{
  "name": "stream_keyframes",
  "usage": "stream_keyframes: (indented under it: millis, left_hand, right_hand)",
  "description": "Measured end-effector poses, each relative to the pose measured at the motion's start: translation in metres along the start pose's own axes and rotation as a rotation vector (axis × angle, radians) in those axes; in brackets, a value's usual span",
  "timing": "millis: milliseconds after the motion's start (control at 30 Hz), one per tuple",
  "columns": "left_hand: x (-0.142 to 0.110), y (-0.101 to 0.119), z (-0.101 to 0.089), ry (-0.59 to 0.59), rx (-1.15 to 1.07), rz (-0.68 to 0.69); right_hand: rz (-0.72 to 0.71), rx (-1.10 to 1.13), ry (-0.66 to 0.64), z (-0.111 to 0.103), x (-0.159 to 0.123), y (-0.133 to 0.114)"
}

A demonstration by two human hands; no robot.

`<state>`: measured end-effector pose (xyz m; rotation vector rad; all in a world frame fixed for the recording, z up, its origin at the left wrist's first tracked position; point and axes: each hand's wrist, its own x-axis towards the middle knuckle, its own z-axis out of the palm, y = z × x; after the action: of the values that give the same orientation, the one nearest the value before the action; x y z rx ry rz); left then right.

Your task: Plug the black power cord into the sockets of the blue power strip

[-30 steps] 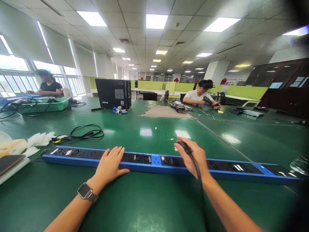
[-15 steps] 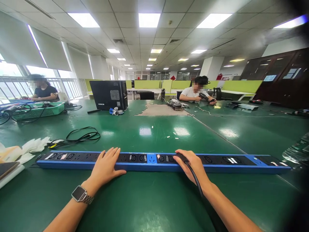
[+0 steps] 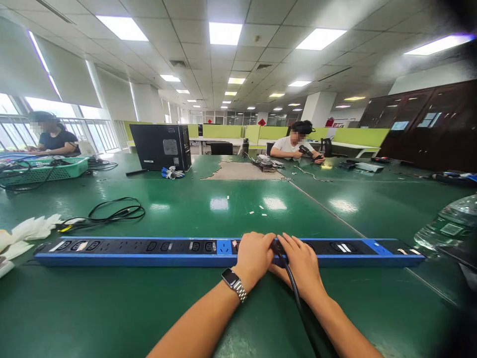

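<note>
A long blue and black power strip [image 3: 126, 259] lies across the green table in front of me, with several black sockets and a few blue ones along its top. Both my hands meet right of its middle, around a black plug [image 3: 278, 247]. My left hand [image 3: 256, 254], with a watch on the wrist, is bent over the strip and its fingertips are closed at the plug. From the other side my right hand [image 3: 301, 262] grips the same plug. A black power cord [image 3: 294, 288] runs from it down toward me. The socket beneath is hidden by my fingers.
Left of centre lies a coiled black cable [image 3: 122, 211], beside white paper tissues [image 3: 33, 228]. A clear plastic bottle [image 3: 452, 221] is at the right. Farther back stand a black computer case [image 3: 160, 146] and a green basket [image 3: 67, 170]. Two people sit across the table.
My left hand has moved right along the strip, from flat and spread to closed beside my right hand at the plug. The view has shifted slightly to the right.
</note>
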<state>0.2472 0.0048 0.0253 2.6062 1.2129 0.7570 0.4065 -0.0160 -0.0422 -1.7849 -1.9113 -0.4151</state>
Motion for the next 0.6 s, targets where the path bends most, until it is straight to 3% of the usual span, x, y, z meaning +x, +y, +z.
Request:
stream_keyframes:
  millis: [133,267,400,600]
  left_hand:
    - [-0.004,-0.011,-0.018,0.210,-0.051,0.011]
    - [-0.037,-0.060,-0.053,0.406,-0.048,-0.138]
    - [-0.070,-0.100,-0.068,0.296,-0.107,-0.205]
    - [-0.073,-0.090,-0.063,0.111,0.030,-0.131]
  right_hand:
    - [0.045,-0.009,-0.037,-0.003,0.002,-0.004]
    - [0.095,0.000,-0.071,-0.006,0.003,-0.007]
    - [0.111,0.010,-0.087,-0.005,0.003,-0.007]
    - [0.102,0.010,-0.070,-0.002,0.002,-0.007]
